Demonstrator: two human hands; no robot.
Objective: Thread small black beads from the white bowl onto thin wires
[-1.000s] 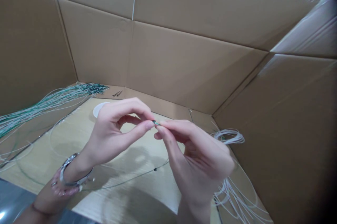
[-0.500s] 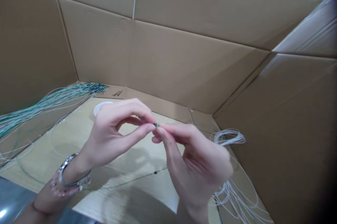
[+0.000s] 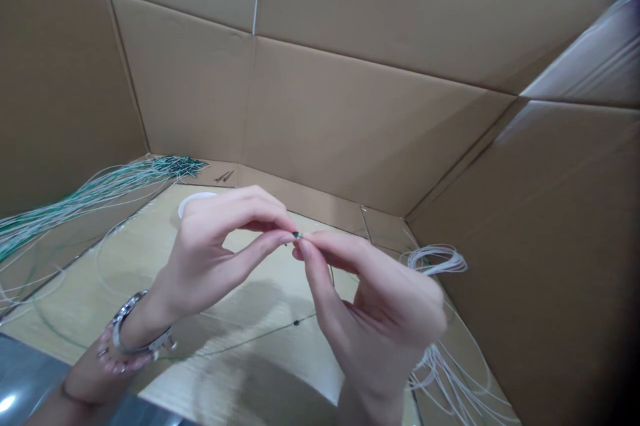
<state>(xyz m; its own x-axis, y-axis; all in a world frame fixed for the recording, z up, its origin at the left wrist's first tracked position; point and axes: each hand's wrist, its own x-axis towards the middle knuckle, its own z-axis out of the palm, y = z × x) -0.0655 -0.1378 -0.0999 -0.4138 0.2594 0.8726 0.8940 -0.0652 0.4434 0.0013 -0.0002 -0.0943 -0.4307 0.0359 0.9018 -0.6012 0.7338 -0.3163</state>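
My left hand [image 3: 225,233] is closed in a pinch of thumb and forefinger on a small dark green piece [image 3: 297,235]. Thumb and forefinger of my right hand [image 3: 373,309] pinch the same piece from the other side, where a lighter green bit shows. Fingertips cover most of it, so its exact kind is unclear. Beneath the hands a thin green wire [image 3: 240,347] runs across the board, with a small black lump [image 3: 297,323] on it, and passes out of sight behind my right hand.
Cardboard walls [image 3: 380,126] surround the pale wooden board [image 3: 165,233]. Bundled green and white wires [image 3: 95,193] lie at left, near small dark metal pieces [image 3: 224,177]. A white round object [image 3: 193,201] sits behind my left hand. Coiled white wires [image 3: 440,259] lie at right.
My fingertips have parted slightly, so more of the dark green piece shows between them. My right hand has shifted slightly right; the wires and board look the same.
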